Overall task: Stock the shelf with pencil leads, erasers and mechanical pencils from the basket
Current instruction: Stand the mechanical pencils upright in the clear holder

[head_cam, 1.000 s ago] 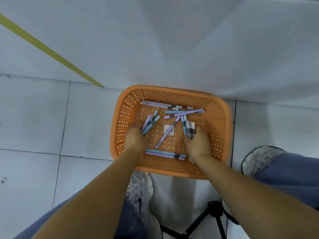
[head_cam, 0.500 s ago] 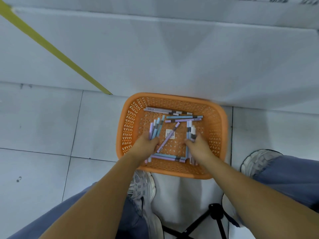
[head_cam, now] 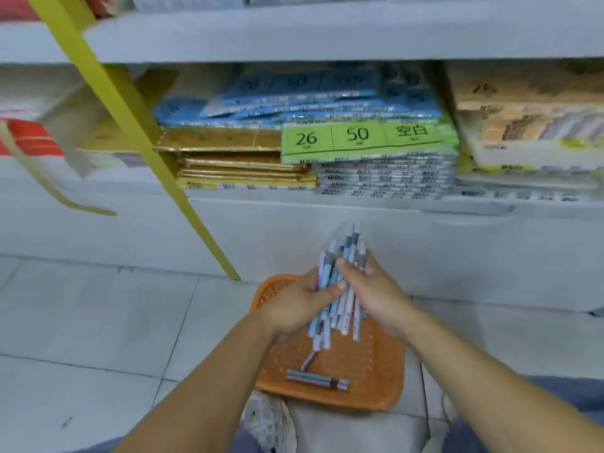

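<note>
Both hands are raised above the orange basket (head_cam: 385,380) on the floor and hold one bundle of blue and lilac mechanical pencils (head_cam: 340,282) between them. My left hand (head_cam: 300,304) grips the bundle from the left with its thumb across it. My right hand (head_cam: 376,289) closes on it from the right. The pencils point up and away, toward the shelf. Two or three pencils (head_cam: 317,379) still lie on the basket's floor near its front wall.
A white shelf unit (head_cam: 327,44) stands ahead, its lower shelf stacked with blue, green and gold packs of paper (head_cam: 359,138). A yellow strut (head_cam: 130,125) slants down to the floor left of the basket. My shoe (head_cam: 271,423) is under the basket's front edge.
Both hands gathered the loose pencils in the basket and lifted them out as one bundle. My view tilted up from the floor to the shelf.
</note>
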